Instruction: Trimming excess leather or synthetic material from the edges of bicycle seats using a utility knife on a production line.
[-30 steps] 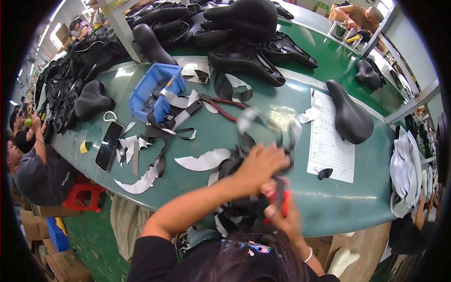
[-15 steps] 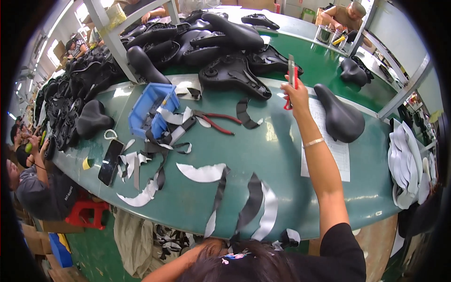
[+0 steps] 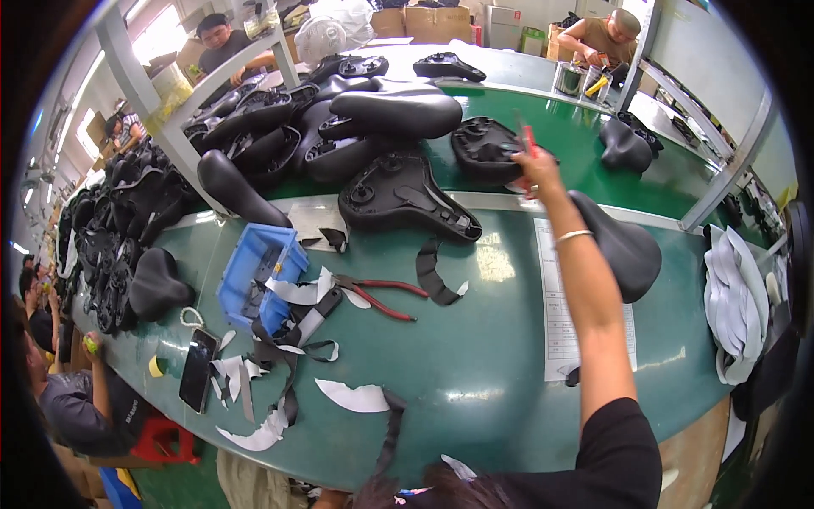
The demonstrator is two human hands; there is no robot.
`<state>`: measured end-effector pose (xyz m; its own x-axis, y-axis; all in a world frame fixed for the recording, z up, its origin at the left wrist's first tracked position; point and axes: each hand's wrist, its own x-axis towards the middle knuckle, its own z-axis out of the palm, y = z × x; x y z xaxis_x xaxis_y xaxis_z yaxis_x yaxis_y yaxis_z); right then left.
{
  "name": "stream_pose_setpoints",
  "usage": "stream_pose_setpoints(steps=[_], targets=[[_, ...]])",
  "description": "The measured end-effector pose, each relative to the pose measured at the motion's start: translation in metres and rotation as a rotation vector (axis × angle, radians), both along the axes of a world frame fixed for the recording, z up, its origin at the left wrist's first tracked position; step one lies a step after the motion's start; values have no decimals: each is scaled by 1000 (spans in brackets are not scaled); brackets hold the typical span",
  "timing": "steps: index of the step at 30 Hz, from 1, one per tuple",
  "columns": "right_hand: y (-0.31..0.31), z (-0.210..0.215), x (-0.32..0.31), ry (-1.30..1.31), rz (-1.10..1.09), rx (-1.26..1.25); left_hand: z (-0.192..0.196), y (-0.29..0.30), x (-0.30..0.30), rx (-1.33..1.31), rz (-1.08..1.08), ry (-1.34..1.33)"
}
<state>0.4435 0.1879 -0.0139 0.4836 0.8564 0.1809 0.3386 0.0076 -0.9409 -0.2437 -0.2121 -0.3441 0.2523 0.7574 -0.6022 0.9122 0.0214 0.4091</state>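
Observation:
My right hand (image 3: 539, 174) is raised over the table's far side, its fingers closed round a red-handled tool (image 3: 530, 140) with a narrow metal blade pointing up. Whether it is a cutter knife or scissors, I cannot tell. Just beyond the tool lies an upturned black bicycle saddle (image 3: 485, 153). A smooth black saddle (image 3: 623, 250) rests partly on a printed sheet (image 3: 561, 327), beside my right forearm. My left hand is out of sight below dark hair at the bottom edge. Near that edge lie a white curved piece (image 3: 349, 395) with a dark strip and another white scrap (image 3: 459, 467).
Red-handled pliers (image 3: 386, 293) lie beside a blue bin (image 3: 227, 293) among cut strips. A phone (image 3: 198, 371) is at the left. Black saddles (image 3: 394, 112) pile up behind. Metal posts (image 3: 742, 174) rise from the bench, white pieces (image 3: 736, 305) hang at right, and other people work around.
The view has shifted, so the table sits lower. My right hand still grips the tool. The dark and white curved strips near the front have gone from their spot; only a white scrap shows there.

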Motion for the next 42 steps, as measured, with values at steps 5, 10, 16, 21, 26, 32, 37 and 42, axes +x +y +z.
stream_pose_setpoints(steps=[5,10,16,21,26,32,37,42], targets=[[-113,73,16,-161,145,-72,-8,-61,-65,-23,267,122],[-242,87,-13,-134,126,-66,92,-31,36,-61,-163,245],[-275,45,-114,106,432,-90,331,55,117,-541,-143,-323],[-281,13,-184,68,730,-56,349,77,181,10,678,-1348],[-283,17,-214,-190,785,20,336,138,197,-260,666,-1163],[-314,32,-184,-536,626,122,369,175,212,-252,585,-1238],[-305,55,-174,-1196,781,84,386,196,231,-271,426,-1050],[-360,33,-183,-1043,736,-270,387,192,231,-191,454,-1010]])
